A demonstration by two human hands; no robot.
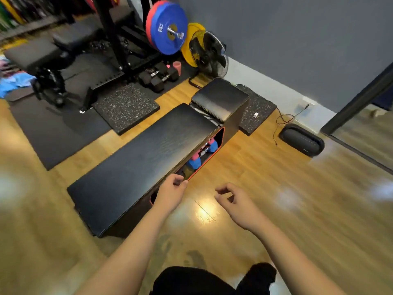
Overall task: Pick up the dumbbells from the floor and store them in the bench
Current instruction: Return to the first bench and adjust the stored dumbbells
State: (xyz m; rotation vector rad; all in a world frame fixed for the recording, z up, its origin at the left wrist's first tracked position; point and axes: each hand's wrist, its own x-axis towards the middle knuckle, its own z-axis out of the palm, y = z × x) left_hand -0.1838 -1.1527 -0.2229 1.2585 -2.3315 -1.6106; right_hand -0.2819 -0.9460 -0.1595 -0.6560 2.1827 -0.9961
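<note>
Home gym, wood floor (265, 171) w/ black mats along the far side, grey wall behind. Squat rack w/ blue 20 kg plate (169, 28), a floor fan (209, 53) and a pair of black hex dumbbells (158, 76) on the mat by the rack foot.

The storage bench (136, 158) sits diagonally in front of me, long axis running from near-left to far-right, raised pad at the far end. Its side facing me has a red-rimmed opening (207, 153) under the top edge. Inside I see pink and blue dumbbells (198, 155) stacked along the opening, so at least some are already stored. Can't tell how many are in there.

My left hand (171, 193) is right at the near end of that opening, fingers curled loosely, thumb and fingertips close together but gripping nothing I can see. My right hand (234, 202) hovers over bare floor just beside the bench side, fingers half curled, also empty.

No small dumbbells on the floor near me. The only ones on the floor in view are the black hex pair, well apart from both hands, beyond the bench to the far-left. If those count, I'd guess left hand is the nearer one and I'd have to go round the bench's near-left corner. Otherwise the job looks about done, imo.
</note>
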